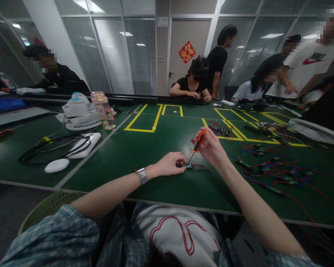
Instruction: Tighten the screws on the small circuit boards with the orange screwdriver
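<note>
My right hand (210, 144) grips an orange and black screwdriver (199, 141) by its handle. The shaft slants down to the left, and its tip meets a small green circuit board (188, 167) on the table. My left hand (173, 163) is closed on the board's left end, fingers pinched around it and a dark part there. Red and blue wires (203, 168) run from the board's right side along the green tabletop. Whether the tip sits in a screw is too small to tell.
Several wired circuit boards (286, 179) lie loose at the right, with a bundle (219, 129) farther back. A white fan (79, 113), a pink bottle (103, 111), black cables (55, 148) and a white mouse (57, 165) are at left. People sit and stand beyond the table.
</note>
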Action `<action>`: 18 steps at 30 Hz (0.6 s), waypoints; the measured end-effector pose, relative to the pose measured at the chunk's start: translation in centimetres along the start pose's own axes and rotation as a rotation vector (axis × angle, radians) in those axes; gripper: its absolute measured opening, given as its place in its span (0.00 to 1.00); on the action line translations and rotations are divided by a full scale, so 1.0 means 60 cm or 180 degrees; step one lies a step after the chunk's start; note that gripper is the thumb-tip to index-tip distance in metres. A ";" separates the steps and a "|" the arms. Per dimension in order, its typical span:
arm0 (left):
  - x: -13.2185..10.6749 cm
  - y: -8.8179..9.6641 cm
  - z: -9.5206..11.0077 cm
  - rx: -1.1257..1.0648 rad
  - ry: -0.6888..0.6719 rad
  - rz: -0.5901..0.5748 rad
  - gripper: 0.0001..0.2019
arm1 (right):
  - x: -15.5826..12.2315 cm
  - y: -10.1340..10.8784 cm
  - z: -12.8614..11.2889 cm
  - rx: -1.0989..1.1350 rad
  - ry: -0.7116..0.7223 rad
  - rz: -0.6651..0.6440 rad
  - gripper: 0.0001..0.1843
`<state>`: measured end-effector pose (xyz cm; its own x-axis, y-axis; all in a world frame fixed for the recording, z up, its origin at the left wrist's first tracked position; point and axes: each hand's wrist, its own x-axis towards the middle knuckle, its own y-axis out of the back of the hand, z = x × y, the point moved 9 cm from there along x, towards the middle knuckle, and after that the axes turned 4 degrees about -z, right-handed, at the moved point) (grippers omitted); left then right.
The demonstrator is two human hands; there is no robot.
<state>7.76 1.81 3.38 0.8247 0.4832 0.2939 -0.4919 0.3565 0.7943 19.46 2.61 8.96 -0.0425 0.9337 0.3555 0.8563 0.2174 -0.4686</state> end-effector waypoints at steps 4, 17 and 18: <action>-0.001 0.001 0.002 -0.0019 0.0021 -0.0016 0.06 | 0.000 -0.006 0.000 -0.0076 -0.0019 -0.0105 0.16; 0.001 0.000 -0.001 0.0032 0.0021 0.0001 0.06 | -0.005 -0.008 -0.001 0.0144 -0.0014 -0.0011 0.15; 0.001 0.000 -0.001 0.0027 0.0017 0.0000 0.06 | -0.005 -0.007 -0.001 0.0142 -0.0018 -0.0008 0.15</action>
<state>7.80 1.87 3.36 0.8232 0.4875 0.2911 -0.4896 0.3498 0.7987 19.15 2.25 9.08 -0.0477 0.9347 0.3523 0.8324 0.2322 -0.5032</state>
